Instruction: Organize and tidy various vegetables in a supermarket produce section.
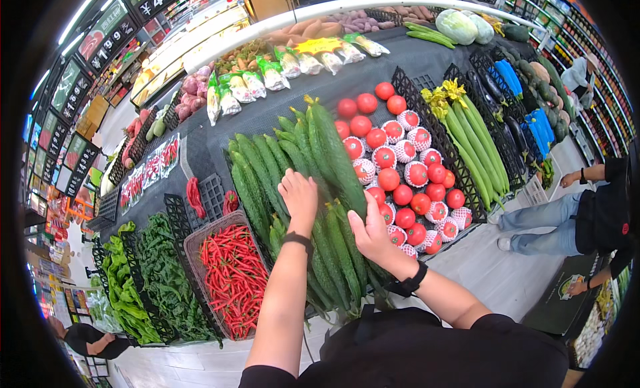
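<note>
A heap of dark green, ridged cucumbers (255,173) lies before me on the sloping produce stand. My right hand (374,232) has its thumb and fingers around the near end of one large cucumber (332,153). This cucumber looks raised over the others, its far tip pointing up the slope. With fingers curled, my left hand (299,195) rests over the middle of the heap; what is under its fingertips is hidden. Just right of my right hand are red tomatoes (388,179), many in white foam nets. Left of my left forearm is a basket of red chillies (235,278).
Leafy greens (170,273) fill the left side. Bagged vegetables (272,74) line the stand's upper part, below a white rail (320,13). Long green gourds (472,143) and eggplants (515,133) lie at the right. A person in jeans (545,223) stands in the right aisle.
</note>
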`<state>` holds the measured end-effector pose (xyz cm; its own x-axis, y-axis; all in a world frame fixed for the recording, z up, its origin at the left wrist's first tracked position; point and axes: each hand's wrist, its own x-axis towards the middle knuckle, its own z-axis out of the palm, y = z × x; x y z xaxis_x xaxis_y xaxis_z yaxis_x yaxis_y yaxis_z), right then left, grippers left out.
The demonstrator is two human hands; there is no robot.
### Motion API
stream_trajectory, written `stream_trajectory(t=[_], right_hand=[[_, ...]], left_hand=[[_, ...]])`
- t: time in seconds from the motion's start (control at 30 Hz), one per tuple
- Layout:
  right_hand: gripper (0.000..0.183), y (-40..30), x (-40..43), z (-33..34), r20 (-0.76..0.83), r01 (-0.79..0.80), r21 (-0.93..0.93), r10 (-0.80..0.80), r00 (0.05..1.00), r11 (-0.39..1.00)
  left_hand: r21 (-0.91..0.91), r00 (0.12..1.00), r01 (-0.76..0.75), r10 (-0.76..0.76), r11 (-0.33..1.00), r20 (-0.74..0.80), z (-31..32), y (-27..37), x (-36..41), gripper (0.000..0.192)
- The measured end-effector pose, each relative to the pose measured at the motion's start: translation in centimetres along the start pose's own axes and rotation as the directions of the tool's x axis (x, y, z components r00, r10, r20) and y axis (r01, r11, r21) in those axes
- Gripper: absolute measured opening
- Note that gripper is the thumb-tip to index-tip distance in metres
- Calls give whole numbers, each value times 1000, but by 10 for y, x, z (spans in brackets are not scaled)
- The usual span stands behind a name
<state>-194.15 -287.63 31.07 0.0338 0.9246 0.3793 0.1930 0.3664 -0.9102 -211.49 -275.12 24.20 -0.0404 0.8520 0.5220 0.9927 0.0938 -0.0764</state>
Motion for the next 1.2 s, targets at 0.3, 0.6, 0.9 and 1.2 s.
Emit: stream_trajectory(t=[0.3,0.6,0.9,1.2], right_hand=[[61,-11,47,68,108,0,-213,23,994,977],[81,69,86,121,487,106,-633,289,824,767],[49,76,119,76,239,137,-753,74,968,643],[38,88,119,67,421,259,-660,61,905,705]], left_hand=[[176,980,-21,-16,984,201,19,-28,0,32],[-217,988,115,-89,970,126,-65,-71,-84,59],[-29,999,3,-2,1000,36,-72,-104,-103,55],[-316,1000,-4,13,949,27,-93,-101,-132,50]])
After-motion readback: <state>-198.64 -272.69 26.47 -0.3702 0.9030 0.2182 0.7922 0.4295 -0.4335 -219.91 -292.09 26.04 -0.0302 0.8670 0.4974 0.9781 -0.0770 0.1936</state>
